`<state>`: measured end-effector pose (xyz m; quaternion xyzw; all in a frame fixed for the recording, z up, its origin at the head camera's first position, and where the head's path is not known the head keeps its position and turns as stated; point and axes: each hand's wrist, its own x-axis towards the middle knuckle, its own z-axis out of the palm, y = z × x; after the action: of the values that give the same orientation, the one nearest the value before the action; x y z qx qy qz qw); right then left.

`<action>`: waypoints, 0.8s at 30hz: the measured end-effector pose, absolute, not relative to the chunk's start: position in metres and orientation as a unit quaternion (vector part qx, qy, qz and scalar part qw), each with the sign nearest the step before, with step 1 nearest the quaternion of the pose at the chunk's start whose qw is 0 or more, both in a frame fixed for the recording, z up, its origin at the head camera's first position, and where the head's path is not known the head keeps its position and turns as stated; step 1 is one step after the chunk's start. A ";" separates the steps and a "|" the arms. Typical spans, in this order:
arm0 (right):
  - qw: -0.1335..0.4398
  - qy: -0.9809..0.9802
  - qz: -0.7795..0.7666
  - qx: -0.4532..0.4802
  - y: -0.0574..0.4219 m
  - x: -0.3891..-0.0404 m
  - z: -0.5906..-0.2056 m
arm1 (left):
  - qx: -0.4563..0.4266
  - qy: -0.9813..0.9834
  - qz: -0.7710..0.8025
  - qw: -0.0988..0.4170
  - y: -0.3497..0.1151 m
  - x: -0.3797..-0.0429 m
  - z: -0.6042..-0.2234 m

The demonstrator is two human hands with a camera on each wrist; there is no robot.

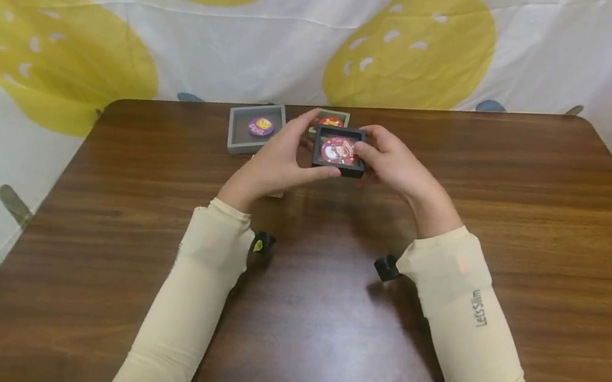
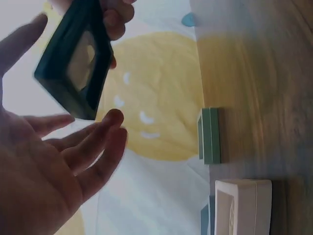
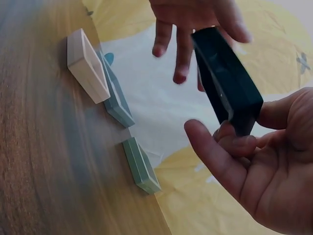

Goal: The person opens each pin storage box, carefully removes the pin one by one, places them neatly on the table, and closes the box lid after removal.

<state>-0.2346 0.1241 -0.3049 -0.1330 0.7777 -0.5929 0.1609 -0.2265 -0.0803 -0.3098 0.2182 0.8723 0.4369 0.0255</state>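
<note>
My right hand [image 1: 400, 168] holds a small black square display frame [image 1: 352, 172] above the table, thumb on one side and fingers curled at its edge. Inside it shows a round red badge [image 1: 338, 150] with a cartoon print. My left hand [image 1: 277, 163] is at the frame's other side, its fingers extended and spread. The left wrist view has a gap between those fingers and the frame. Behind the hands stand a grey frame [image 1: 233, 147] with a purple-rimmed round badge [image 1: 261, 126] and a green frame [image 1: 344, 117] with a red one, partly covered.
A cream-pink frame [image 3: 80, 66] stands in front of the grey one, mostly hidden by my left hand in the head view. The brown wooden table [image 1: 542, 255] ends at a hanging cloth [image 1: 531, 60] with yellow prints. Black wrist-camera mounts [image 1: 387, 269] stick out from the sleeves.
</note>
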 end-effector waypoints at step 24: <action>0.179 0.741 -0.639 -0.101 0.120 -0.228 -0.299 | 0.130 0.922 0.358 -0.065 -0.068 -0.219 -0.315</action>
<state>-0.2275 0.1203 -0.2989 -0.1014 0.7407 -0.6394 0.1794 -0.2194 -0.0681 -0.3147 0.1296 0.9225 0.3578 -0.0649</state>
